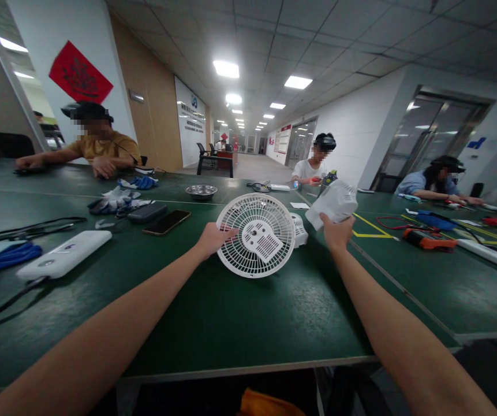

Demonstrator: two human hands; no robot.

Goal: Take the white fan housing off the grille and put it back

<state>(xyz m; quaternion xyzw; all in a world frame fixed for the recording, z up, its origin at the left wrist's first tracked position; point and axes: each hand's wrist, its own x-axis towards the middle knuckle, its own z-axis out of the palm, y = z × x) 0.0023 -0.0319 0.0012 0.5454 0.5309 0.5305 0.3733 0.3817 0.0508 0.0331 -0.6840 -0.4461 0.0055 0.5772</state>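
My left hand (214, 240) grips the left rim of a round white fan grille (254, 263), which has a slotted plate at its centre. The grille is held up facing me over the green table. In my right hand (337, 231) is a white plastic fan housing (333, 202) with vent slots at one end, tilted above the table. Between the two, partly hidden behind the grille, a smaller white vented part (300, 230) shows. Fingers of both hands are closed around what they hold.
A metal bowl (201, 191), a phone (167, 222), a dark case (148, 212), gloves (114, 202) and a white power bank (65, 255) lie to the left. An orange multimeter (429, 239) is at right. Several people sit around the green table (248, 329).
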